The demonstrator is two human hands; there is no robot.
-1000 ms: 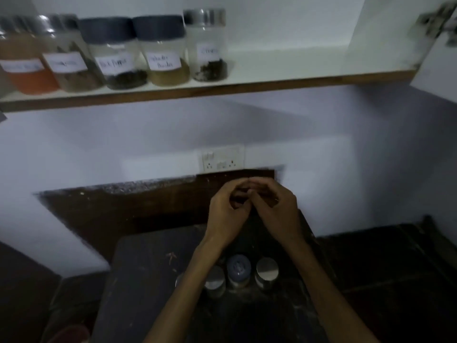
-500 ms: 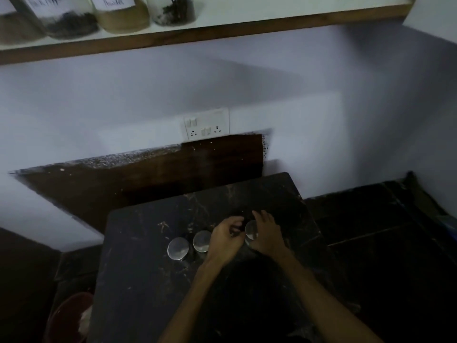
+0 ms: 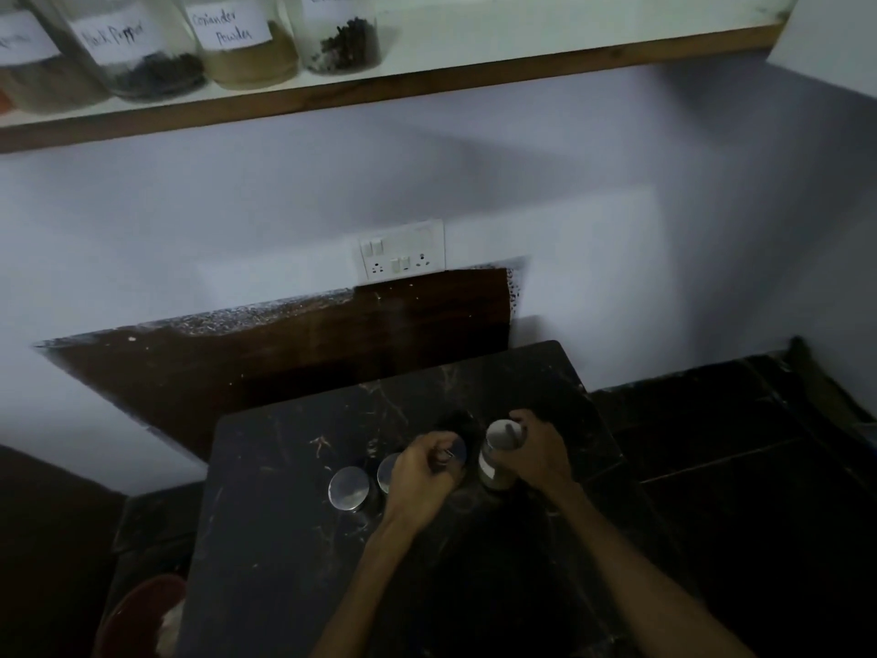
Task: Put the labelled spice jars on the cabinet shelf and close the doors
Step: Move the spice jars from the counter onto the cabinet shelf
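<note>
On the cabinet shelf [image 3: 427, 83] at the top stand several labelled jars, among them black pepper [image 3: 142, 59], coriander powder [image 3: 247, 49] and cloves [image 3: 344, 40]. Below, on the dark marble table [image 3: 284, 553], my right hand [image 3: 538, 455] grips a silver-lidded spice jar [image 3: 498, 436] from its right side. My left hand [image 3: 420, 474] is curled over a second jar, of which only a lid edge [image 3: 456, 451] shows. Two more silver-lidded jars stand to the left: one [image 3: 349, 488] in full view, the other [image 3: 387, 470] partly hidden by my left hand.
A white switch and socket plate [image 3: 403, 251] sits on the wall above a dark wooden panel [image 3: 284, 353]. An open white cabinet door [image 3: 830, 40] shows at the upper right. A red bin [image 3: 137, 619] stands on the floor at the table's left.
My view tilted down from the shelf to the table. Both hands dropped from chest height onto the jars and then spread apart; my right hand now grips the rightmost jar.
</note>
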